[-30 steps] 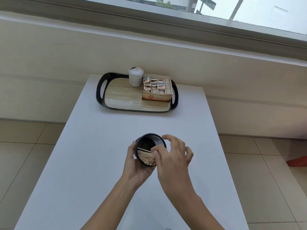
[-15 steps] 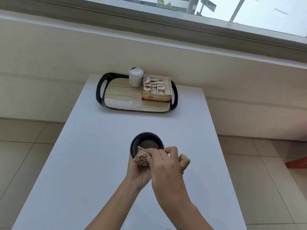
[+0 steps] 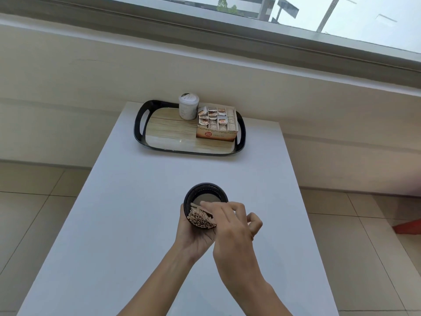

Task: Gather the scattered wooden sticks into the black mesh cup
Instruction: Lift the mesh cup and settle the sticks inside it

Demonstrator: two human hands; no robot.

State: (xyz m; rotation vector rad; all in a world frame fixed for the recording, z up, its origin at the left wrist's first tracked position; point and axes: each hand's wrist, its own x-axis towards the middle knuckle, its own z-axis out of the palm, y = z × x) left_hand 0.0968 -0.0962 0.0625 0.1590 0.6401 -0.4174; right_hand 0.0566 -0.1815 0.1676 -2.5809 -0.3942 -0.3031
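The black mesh cup (image 3: 200,190) stands on the white table (image 3: 136,224) in the middle of the view. A bundle of wooden sticks (image 3: 201,219) leans against the cup's near inner side, their ends pointing toward me. My left hand (image 3: 193,236) grips the cup from the near left, fingers curled round its wall. From the right, my right hand (image 3: 232,222) reaches over the rim, and its fingertips pinch the top of the stick bundle. No loose sticks show on the table.
At the table's far end sits a black-rimmed tray (image 3: 139,126) with a wood-pattern base. On it stand a white lidded jar (image 3: 188,106) and a cardboard box of sachets (image 3: 216,124). Tiled floor (image 3: 341,236) drops off on both sides of the table; a wall runs behind it.
The cup has gone from tilted toward me to nearly upright. My right hand slid lower and closer over the sticks, pressing the bundle against the cup's near side.
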